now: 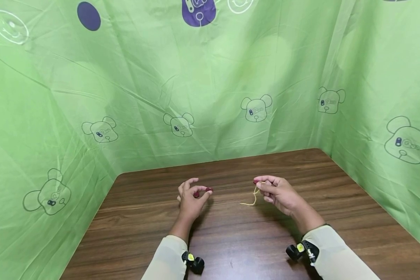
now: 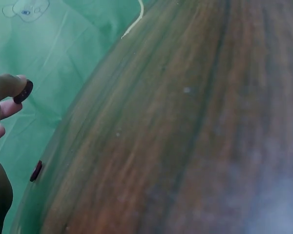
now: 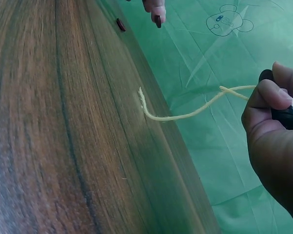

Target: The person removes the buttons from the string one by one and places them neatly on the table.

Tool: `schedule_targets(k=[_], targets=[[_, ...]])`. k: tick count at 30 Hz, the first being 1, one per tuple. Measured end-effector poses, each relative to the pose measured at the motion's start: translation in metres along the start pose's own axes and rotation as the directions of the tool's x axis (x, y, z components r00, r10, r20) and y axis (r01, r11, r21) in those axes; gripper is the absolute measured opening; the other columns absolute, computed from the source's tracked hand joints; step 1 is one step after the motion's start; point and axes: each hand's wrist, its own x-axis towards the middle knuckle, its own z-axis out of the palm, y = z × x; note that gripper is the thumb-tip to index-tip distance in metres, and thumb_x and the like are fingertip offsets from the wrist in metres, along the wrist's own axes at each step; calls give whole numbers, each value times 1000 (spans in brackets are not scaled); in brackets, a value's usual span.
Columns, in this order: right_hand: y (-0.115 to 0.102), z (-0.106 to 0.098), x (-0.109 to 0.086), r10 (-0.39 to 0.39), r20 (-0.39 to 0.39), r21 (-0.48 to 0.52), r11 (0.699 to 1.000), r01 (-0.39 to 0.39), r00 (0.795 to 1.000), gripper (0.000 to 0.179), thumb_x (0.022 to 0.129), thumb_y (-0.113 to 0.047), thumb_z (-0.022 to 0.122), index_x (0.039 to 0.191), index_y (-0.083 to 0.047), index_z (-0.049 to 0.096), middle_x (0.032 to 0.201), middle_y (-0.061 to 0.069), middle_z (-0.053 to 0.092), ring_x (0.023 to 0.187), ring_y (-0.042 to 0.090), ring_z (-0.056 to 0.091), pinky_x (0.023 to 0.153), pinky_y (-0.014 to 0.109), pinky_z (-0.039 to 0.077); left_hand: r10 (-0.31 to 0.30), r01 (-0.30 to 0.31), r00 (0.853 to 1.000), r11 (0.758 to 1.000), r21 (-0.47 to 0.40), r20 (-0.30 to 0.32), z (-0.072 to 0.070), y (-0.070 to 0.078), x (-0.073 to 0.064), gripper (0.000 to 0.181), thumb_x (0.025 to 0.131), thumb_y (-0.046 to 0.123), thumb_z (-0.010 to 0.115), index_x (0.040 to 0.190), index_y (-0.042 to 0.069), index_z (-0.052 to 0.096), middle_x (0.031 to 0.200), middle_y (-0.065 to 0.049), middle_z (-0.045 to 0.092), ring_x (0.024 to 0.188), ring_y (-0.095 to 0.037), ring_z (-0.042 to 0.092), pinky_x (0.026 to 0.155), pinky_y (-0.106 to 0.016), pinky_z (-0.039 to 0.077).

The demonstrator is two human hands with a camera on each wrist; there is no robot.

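My left hand [image 1: 190,200] pinches a small dark red button [image 2: 23,91] between thumb and index finger, the other fingers held apart from it. A second dark red button [image 2: 36,170] lies on the wooden table beneath that hand, seen in the head view through the gap inside the thumb. To the right, above the table, my right hand [image 1: 280,194] pinches a pale yellow string [image 3: 180,117] together with a dark red piece [image 1: 255,181]. The string's loose end hangs from the fingers toward the left hand. Fingers partly hide the piece in the right hand.
The brown wood-grain table [image 1: 143,233] ends at a far edge against a green printed curtain [image 1: 217,77], which also encloses both sides. Black wrist cameras are strapped on the left sleeve [image 1: 166,256] and right sleeve [image 1: 336,252].
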Motion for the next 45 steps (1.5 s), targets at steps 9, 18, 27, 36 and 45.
schedule_targets(k=[9, 18, 27, 36, 45], targets=[[1, -1, -1, 14, -5, -23, 1000, -14, 1000, 22, 104, 1, 67, 126, 2, 69, 90, -8, 71, 64, 1, 50, 54, 15, 42, -2, 0, 998, 999, 32, 59, 1, -9, 4, 16, 86, 34, 95, 91, 22, 85, 158, -4, 54, 160, -40, 21, 118, -71, 16], [0, 0, 2, 31, -7, -31, 999, -31, 999, 25, 105, 1, 66, 129, 5, 67, 87, -8, 68, 62, 1, 48, 54, 15, 41, 38, -40, 996, 999, 21, 85, 3, -24, 14, 16, 84, 28, 94, 84, 17, 83, 162, -14, 52, 159, -50, 20, 113, -73, 11], [0, 0, 0, 53, -4, -41, 998, -54, 999, 19, 105, -1, 67, 123, -4, 72, 84, -9, 65, 61, 2, 48, 53, 15, 39, 15, -22, 994, 998, 56, 113, 6, -28, 19, 16, 84, 28, 95, 90, 16, 85, 164, -13, 51, 161, -49, 18, 115, -72, 9], [0, -1, -1, 66, 16, -44, 997, -65, 998, 18, 105, -2, 67, 116, -14, 75, 86, -9, 67, 62, 2, 49, 53, 15, 39, -20, 2, 990, 991, 133, 139, 9, -26, 18, 17, 87, 32, 94, 89, 19, 84, 167, -13, 50, 163, -45, 19, 119, -72, 9], [-1, -1, -2, 67, 24, -59, 996, -66, 997, 18, 105, -3, 68, 117, -15, 75, 91, -9, 69, 65, 2, 48, 55, 15, 39, 1, -24, 991, 985, 170, 132, 12, -24, 18, 16, 85, 31, 95, 87, 20, 84, 165, -14, 52, 162, -46, 22, 117, -72, 10]])
